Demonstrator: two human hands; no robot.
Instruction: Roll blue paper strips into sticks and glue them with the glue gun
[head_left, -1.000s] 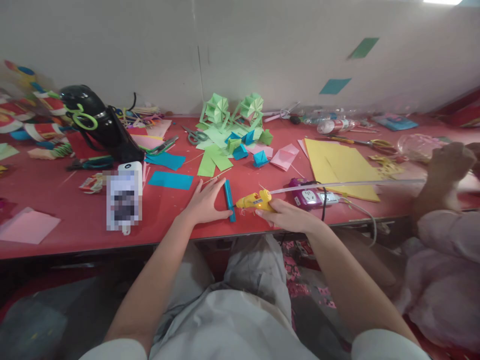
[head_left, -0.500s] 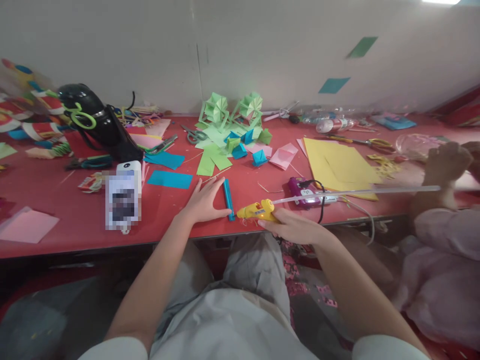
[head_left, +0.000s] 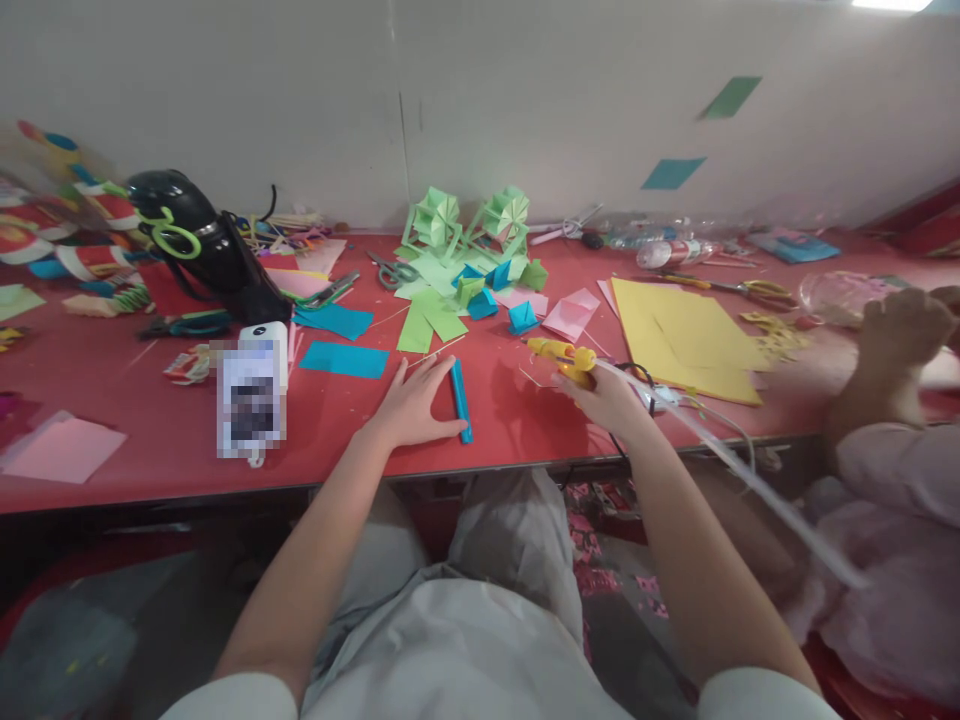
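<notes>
Nearest, the left hand (head_left: 411,405) lies flat on the red table (head_left: 112,400), fingers together against the blue paper roll (head_left: 460,399); keep that pressure even. Beyond, the right hand (head_left: 611,395), fingers clamped on the yellow glue gun (head_left: 562,354), should keep its nozzle clear of the green paper pieces (head_left: 431,318)

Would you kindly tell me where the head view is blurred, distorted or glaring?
Head view: the right hand, glue gun and its glue stick are smeared by motion; the left hand beside the blue roll is sharp; a rectangle by the white device is pixelated; the table edge bows from wide-angle distortion; a lamp glares top right.
</notes>
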